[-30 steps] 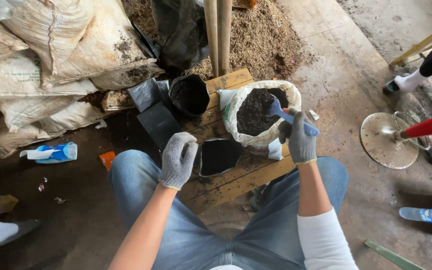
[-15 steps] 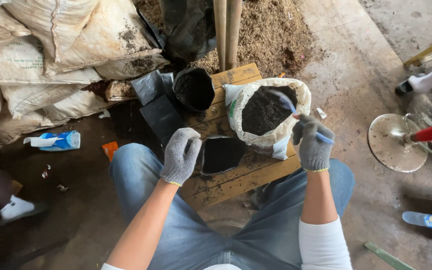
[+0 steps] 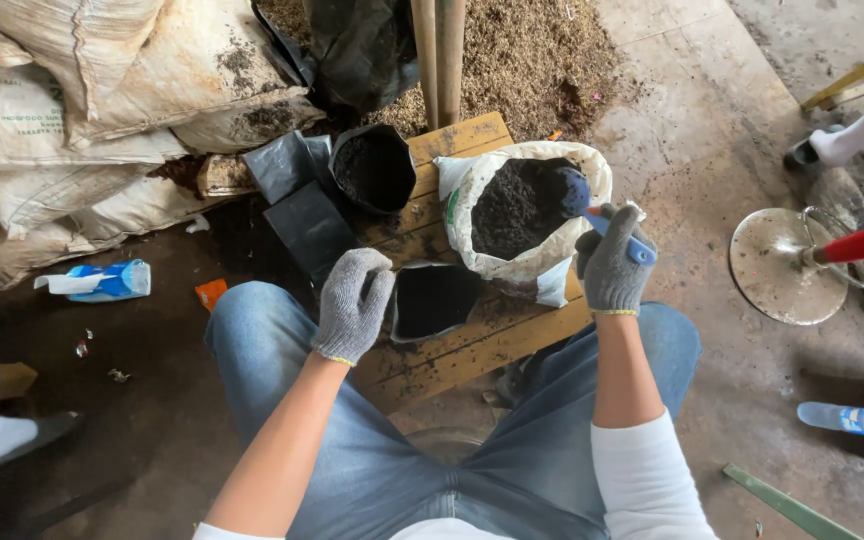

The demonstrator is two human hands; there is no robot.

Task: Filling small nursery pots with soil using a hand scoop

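Note:
My right hand point(image 3: 612, 268), in a grey knit glove, grips a blue plastic scoop point(image 3: 577, 196) whose bowl, heaped with dark soil, sits over the open white sack of soil point(image 3: 492, 268). My left hand point(image 3: 354, 303), also gloved, holds the left rim of an empty black plastic grow bag point(image 3: 437, 298) that stands open on a low wooden pallet point(image 3: 472, 350) between my knees. A second black grow bag point(image 3: 374, 168), filled with soil, stands at the pallet's far left.
Stacked dirty sacks point(image 3: 72, 110) fill the left. Flat black bags point(image 3: 310, 228) lie beside the pallet. Two wooden poles point(image 3: 437, 50) rise before a heap of husk point(image 3: 532, 60). A round metal base with a red pole point(image 3: 792, 265), a plastic bottle point(image 3: 847, 418) and another person's foot point(image 3: 832, 145) are at right.
My right hand dug the scoop into the sack and now lifts it loaded with soil. My left hand stays on the empty bag's rim.

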